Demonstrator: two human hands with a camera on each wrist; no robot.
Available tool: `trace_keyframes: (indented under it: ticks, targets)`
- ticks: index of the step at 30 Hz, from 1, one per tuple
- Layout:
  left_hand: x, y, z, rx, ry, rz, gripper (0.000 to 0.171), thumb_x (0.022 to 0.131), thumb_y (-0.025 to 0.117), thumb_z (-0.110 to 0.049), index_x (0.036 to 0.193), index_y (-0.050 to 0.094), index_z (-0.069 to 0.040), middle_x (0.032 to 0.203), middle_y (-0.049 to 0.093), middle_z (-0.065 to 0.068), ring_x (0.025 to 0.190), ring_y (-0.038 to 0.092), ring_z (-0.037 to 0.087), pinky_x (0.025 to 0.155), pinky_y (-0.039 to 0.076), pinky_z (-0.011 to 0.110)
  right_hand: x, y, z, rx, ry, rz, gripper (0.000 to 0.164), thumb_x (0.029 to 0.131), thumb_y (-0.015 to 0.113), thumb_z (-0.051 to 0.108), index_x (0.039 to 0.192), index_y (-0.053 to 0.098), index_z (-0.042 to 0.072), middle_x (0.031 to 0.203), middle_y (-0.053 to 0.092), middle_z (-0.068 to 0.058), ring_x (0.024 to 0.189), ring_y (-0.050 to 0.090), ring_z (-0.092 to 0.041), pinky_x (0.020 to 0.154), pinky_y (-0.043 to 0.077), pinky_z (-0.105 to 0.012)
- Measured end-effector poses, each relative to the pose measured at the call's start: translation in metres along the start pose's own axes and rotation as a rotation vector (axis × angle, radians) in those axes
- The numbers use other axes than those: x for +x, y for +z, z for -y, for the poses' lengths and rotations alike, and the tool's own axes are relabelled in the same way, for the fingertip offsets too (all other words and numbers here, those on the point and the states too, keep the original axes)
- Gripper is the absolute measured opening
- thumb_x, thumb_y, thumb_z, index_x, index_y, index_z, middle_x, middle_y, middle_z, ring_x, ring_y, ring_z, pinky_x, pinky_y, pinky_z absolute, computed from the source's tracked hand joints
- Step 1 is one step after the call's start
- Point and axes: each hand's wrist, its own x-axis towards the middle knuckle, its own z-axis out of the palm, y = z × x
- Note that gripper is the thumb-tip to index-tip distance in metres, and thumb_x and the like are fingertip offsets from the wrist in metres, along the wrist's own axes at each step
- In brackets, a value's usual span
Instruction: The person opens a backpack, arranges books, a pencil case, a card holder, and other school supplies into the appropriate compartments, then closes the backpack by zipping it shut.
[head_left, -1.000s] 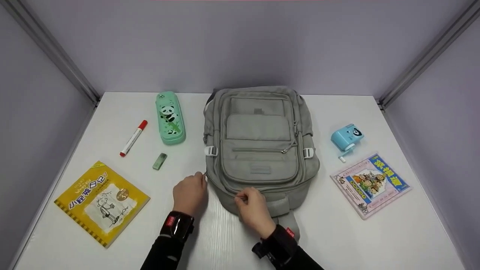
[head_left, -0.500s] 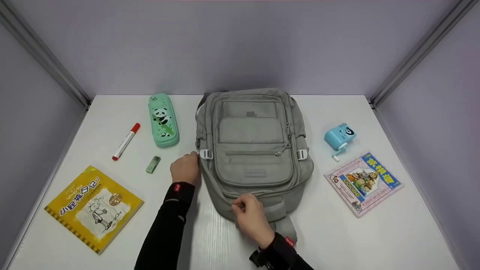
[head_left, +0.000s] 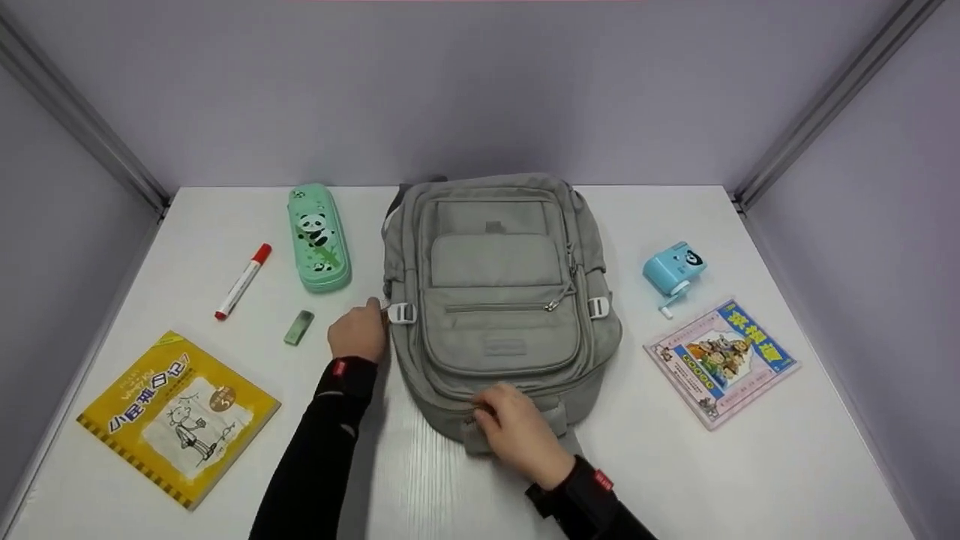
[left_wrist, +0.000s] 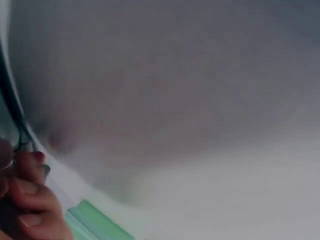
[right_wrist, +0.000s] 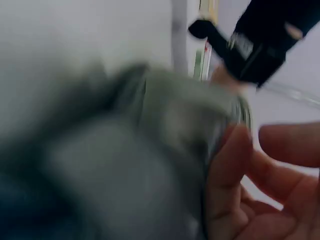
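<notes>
Right hand (head_left: 521, 427) apparently grasped gray backpack (head_left: 495, 259) at its six o'clock end; firm anchor suited step. Gray backpack lay front-up, mid white table (head_left: 420, 495). Left hand (head_left: 358, 331), at nine o'clock, pinched apparent zipper pull (left_wrist: 26, 143): called for slow, even drag, no snagging. Green eraser (head_left: 299, 328), farther toward nine, best left unbumped.
</notes>
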Motion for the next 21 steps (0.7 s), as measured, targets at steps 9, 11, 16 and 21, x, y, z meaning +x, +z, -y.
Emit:
trace_keyframes:
  ticks: [9,11,16,21]
  targets:
    - [-0.030,-0.031,0.005,-0.019,0.015,0.097,0.015,0.094,0.059,-0.013,0.091,0.059,0.002,0.076,0.068,0.024,0.063,0.066,0.040,0.052,0.051,0.051,0.002,-0.084,-0.078,-0.307,-0.049,0.040,0.013,0.091,0.061,0.000,0.100,0.071,0.001,0.097,0.071,-0.012,0.091,0.068,-0.028,0.084,0.055,-0.045]
    - [-0.038,-0.035,0.003,-0.047,0.009,0.103,0.017,0.095,0.060,-0.015,0.092,0.062,0.001,0.077,0.069,0.023,0.063,0.066,0.037,0.052,0.051,0.050,0.003,-0.096,-0.094,-0.361,-0.050,0.046,0.010,0.090,0.064,0.002,0.095,0.072,0.003,0.092,0.069,-0.009,0.086,0.066,-0.026,0.080,0.054,-0.043]
    - [-0.059,-0.040,-0.001,-0.109,0.005,0.072,0.017,0.095,0.060,-0.017,0.096,0.068,-0.001,0.079,0.071,0.019,0.062,0.066,0.032,0.051,0.050,0.046,0.007,-0.109,-0.122,-0.476,-0.078,0.029,0.007,0.088,0.069,0.007,0.092,0.075,0.006,0.093,0.070,-0.007,0.089,0.063,-0.026,0.081,0.052,-0.043]
    - [-0.077,-0.043,-0.004,-0.138,0.025,0.028,0.016,0.094,0.063,-0.017,0.092,0.070,-0.003,0.073,0.070,0.014,0.057,0.062,0.027,0.046,0.046,0.041,0.018,-0.127,-0.130,-0.484,-0.142,0.061,0.007,0.084,0.075,0.008,0.088,0.079,0.011,0.099,0.072,-0.005,0.093,0.059,-0.025,0.082,0.050,-0.042]
